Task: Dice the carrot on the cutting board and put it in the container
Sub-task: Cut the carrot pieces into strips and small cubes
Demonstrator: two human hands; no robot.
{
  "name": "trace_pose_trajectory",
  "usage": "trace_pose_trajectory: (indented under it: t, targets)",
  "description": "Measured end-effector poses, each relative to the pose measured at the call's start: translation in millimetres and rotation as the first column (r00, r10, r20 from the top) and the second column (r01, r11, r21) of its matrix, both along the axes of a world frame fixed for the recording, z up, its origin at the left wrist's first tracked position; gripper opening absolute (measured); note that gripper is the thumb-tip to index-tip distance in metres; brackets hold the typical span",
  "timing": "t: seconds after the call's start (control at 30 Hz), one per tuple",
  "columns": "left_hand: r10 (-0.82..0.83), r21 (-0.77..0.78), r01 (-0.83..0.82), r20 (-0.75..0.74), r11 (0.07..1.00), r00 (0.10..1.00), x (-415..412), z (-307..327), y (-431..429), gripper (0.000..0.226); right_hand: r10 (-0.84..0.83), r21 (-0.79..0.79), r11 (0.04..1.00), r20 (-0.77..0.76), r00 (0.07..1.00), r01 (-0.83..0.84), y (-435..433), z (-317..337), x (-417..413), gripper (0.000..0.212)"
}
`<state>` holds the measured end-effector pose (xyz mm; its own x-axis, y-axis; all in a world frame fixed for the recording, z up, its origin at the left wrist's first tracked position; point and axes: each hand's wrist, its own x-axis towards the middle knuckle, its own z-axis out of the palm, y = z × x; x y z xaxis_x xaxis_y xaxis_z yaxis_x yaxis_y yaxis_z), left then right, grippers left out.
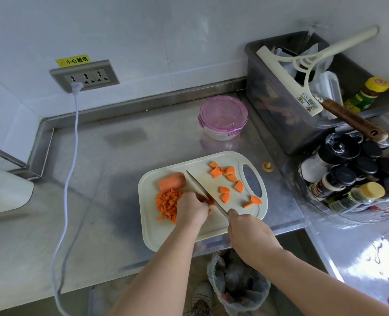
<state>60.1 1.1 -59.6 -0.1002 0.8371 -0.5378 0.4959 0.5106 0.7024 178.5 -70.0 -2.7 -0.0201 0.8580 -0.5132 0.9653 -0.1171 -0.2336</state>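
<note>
- bench (pixel 120 160): brushed stainless steel with a dull, smudged sheen; the stretch at far right is glossier, with bright glare.
- cutting board (pixel 189 233): smooth cream plastic, matt, with a grey insert at the grip hole.
- knife (pixel 200 187): thin blade of dull grey metal.
- carrot (pixel 171 181): smooth orange skin, matt cut faces.
- container (pixel 223 133): clear body, glass or plastic I cannot tell; glossy translucent purple plastic lid.
- bin (pixel 280 124): smoky translucent plastic, smooth.
- squeegee (pixel 287 74): cream plastic, matt.
- handle (pixel 353 120): dark brown wood, lightly polished.
- jar caps (pixel 369 165): black plastic, slight shine.
- wall (pixel 143 30): smooth white panels, softly glossy.
- cord (pixel 76 119): smooth white plastic sheath.
</note>
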Motion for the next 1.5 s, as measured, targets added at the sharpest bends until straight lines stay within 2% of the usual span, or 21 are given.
trace_pose_trajectory:
  t: [0.13, 0.23, 0.33, 0.53, 0.63, 0.77, 0.87, 1.0, 1.1, 1.17, 1.27, 1.33, 1.5]
  targets:
    - [-0.005, -0.023, 0.005, -0.020, 1.000, 1.000, 0, -3, 2, 0.006, 0.034, -0.032, 0.999, 0.018, 0.999, -0.034, 1, -7, 2, 0.022]
    - [-0.035, -0.014, 0.033, -0.095, 0.999, 0.995, -1, -4, 4, 0.009, 0.073, -0.048, 0.996, 0.034, 0.997, -0.071, 4, -18, 4, 0.034]
    - [-0.053, -0.006, 0.053, -0.118, 0.999, 0.992, -2, -3, 4, 0.010, 0.005, -0.034, 0.999, 0.002, 1.000, -0.005, 4, -23, 4, 0.030]
    - [-0.063, -0.019, 0.061, -0.104, 0.998, 0.993, -4, -6, 4, 0.010, 0.006, -0.034, 0.999, 0.003, 1.000, -0.006, 7, -30, 3, 0.040]
    - [-0.075, -0.012, 0.074, -0.109, 0.997, 0.991, -4, -2, 4, 0.008, -0.011, -0.033, 0.999, -0.002, 1.000, 0.011, 13, -28, 1, 0.035]
    - [-0.035, -0.021, 0.035, 0.002, 0.999, 0.999, -3, 5, 1, 0.026, -0.023, 0.002, 1.000, 0.019, 1.000, 0.023, 18, -25, 7, 0.030]
    - [0.005, -0.027, -0.002, 0.097, 1.000, 0.995, -5, 13, 0, 0.023, 0.072, 0.074, 0.994, 0.069, 0.995, -0.077, 16, -16, 14, 0.027]
    - [0.163, 0.077, -0.178, 0.169, 0.981, 0.972, -37, 32, 6, 0.019, 0.160, 0.178, 0.968, 0.114, 0.981, -0.178, 10, -5, 26, 0.027]
    - [0.284, 0.294, -0.305, 0.112, 0.906, 0.952, -77, 55, 9, 0.014, 0.233, 0.191, 0.949, 0.111, 0.966, -0.250, 3, -4, 34, 0.030]
    - [0.310, 0.424, -0.300, 0.046, 0.855, 0.950, -91, 70, 10, 0.009, 0.272, 0.197, 0.938, 0.092, 0.958, -0.286, -2, -4, 37, 0.030]
    - [0.225, 0.519, -0.193, 0.002, 0.832, 0.974, -88, 81, 14, 0.008, 0.307, 0.210, 0.924, 0.094, 0.947, -0.320, -8, -3, 40, 0.030]
    - [0.169, 0.537, -0.123, -0.038, 0.835, 0.985, -80, 79, 21, 0.010, 0.257, 0.220, 0.938, 0.084, 0.963, -0.269, -9, -4, 43, 0.032]
    - [0.181, 0.530, -0.088, -0.126, 0.844, 0.975, -57, 68, 30, 0.017, 0.044, 0.272, 0.961, 0.035, 0.998, -0.052, -1, -3, 57, 0.033]
